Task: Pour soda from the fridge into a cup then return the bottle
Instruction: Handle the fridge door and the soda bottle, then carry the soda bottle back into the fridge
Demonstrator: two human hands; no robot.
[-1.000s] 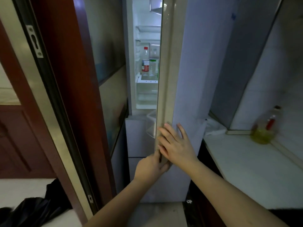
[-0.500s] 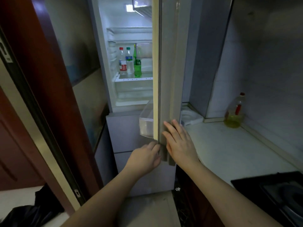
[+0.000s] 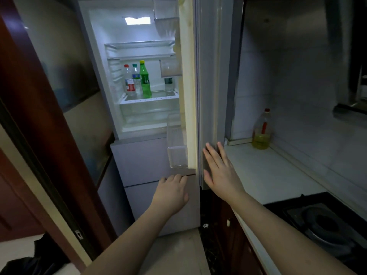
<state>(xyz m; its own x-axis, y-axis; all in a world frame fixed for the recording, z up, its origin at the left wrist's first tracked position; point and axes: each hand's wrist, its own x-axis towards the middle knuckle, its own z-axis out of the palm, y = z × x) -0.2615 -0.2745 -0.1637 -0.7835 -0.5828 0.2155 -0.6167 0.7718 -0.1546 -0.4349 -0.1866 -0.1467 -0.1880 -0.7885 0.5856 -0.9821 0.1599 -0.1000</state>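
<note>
The fridge door (image 3: 208,96) stands open, edge-on to me. On a lit inner shelf (image 3: 151,99) stand a green soda bottle (image 3: 145,80), a red-labelled clear bottle (image 3: 129,81), a green-capped clear bottle (image 3: 136,80) and a small glass jar (image 3: 168,85). My right hand (image 3: 219,169) lies flat with straight fingers against the door's outer face near its bottom. My left hand (image 3: 171,192) hangs just below the door's lower edge, fingers loosely curled, holding nothing. No cup is in view.
A white counter (image 3: 268,171) runs along the right with a bottle of yellow oil (image 3: 261,132) at its back and a black gas hob (image 3: 325,225) nearer me. A dark wooden sliding door frame (image 3: 45,135) stands on the left. A black bag (image 3: 35,261) lies bottom left.
The fridge door has swung wider open to the right, showing more of the shelf and bottles. My left hand has let go of the door's edge and dropped slightly below it.
</note>
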